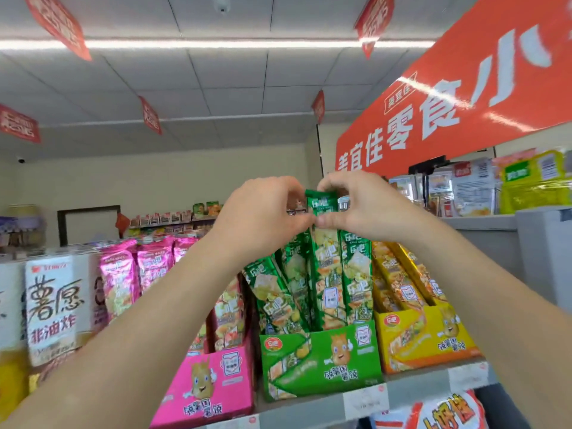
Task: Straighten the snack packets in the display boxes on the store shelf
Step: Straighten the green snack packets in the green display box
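Two-handed pinch, up high
Your left hand (266, 212) and right hand (365, 205) both pinch the top of the green packet (326, 267), upright in the green display box (318, 363); pink box (210, 388) at its 9 o'clock, yellow box (418, 335) at 3

A long green packet (326, 274) stands upright in the green box (322, 363), its top pinched by the left hand (263, 209) and the right hand (359, 202). The other green packets (275, 292) to its left lean left. A pink box (210, 388) and a yellow box (424, 339) flank the green one on the shelf (402, 388).
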A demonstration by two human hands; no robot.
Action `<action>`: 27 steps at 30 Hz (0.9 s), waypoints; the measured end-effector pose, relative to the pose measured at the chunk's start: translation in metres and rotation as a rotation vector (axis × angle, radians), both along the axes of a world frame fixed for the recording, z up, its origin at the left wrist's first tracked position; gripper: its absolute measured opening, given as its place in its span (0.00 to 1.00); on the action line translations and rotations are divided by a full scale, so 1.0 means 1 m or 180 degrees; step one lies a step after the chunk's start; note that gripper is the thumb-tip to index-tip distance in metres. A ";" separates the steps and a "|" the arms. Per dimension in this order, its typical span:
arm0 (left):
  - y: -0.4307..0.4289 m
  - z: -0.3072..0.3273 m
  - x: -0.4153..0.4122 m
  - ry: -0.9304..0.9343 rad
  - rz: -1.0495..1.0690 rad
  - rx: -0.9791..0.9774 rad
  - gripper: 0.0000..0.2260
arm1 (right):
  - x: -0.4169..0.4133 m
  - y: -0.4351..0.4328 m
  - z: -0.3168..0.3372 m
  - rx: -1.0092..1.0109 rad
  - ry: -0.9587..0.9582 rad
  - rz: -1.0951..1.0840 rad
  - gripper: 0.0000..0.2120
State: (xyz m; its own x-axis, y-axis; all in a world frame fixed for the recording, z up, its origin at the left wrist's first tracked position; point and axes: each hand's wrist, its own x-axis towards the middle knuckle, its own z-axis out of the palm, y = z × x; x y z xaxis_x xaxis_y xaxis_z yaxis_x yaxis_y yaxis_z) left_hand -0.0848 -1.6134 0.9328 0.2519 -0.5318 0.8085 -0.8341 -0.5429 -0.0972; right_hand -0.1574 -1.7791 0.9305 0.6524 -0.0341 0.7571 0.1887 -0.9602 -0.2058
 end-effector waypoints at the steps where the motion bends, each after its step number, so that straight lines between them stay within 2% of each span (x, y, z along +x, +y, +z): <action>1: -0.002 0.000 0.002 -0.0029 0.0021 0.0125 0.14 | 0.000 -0.002 -0.004 -0.0078 0.0144 -0.0133 0.17; 5: -0.008 -0.004 0.008 0.0036 0.0148 0.0760 0.10 | 0.003 -0.010 -0.017 -0.0306 0.0593 -0.0342 0.20; 8: -0.010 0.001 0.012 0.0157 0.0076 0.0864 0.10 | 0.003 -0.012 -0.023 -0.0268 0.0622 -0.0261 0.19; 11: -0.017 0.013 0.016 0.0269 0.0200 0.0999 0.16 | 0.002 -0.009 -0.026 -0.0182 0.0510 -0.0180 0.16; 14: -0.027 0.019 0.018 0.0545 0.0434 0.1530 0.23 | 0.004 -0.007 -0.033 -0.0245 0.0227 -0.0208 0.17; 16: -0.031 0.018 0.018 0.0730 0.0480 0.1795 0.21 | 0.005 -0.009 -0.039 -0.0323 0.0120 -0.0192 0.15; 20: -0.033 0.016 0.019 0.0671 0.0408 0.1530 0.13 | 0.001 -0.016 -0.044 -0.0317 0.0136 -0.0055 0.11; 22: -0.036 0.018 0.020 0.0840 0.0397 0.1474 0.09 | -0.001 -0.017 -0.044 -0.0354 0.0158 -0.0065 0.19; 24: -0.042 0.022 0.020 0.1126 0.0428 0.1475 0.09 | -0.002 -0.017 -0.043 -0.0449 0.0262 -0.0153 0.23; 27: -0.050 0.032 0.021 0.1339 0.0534 0.1528 0.13 | -0.003 -0.020 -0.040 -0.0504 0.0526 -0.0169 0.22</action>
State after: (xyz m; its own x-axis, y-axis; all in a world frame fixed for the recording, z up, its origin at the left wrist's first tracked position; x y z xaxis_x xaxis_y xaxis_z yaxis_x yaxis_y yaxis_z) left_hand -0.0642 -1.6634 0.9648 0.6053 -0.7348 0.3059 -0.7618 -0.6463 -0.0451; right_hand -0.1600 -1.7995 0.8904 0.7684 0.0389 0.6388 0.1132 -0.9907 -0.0758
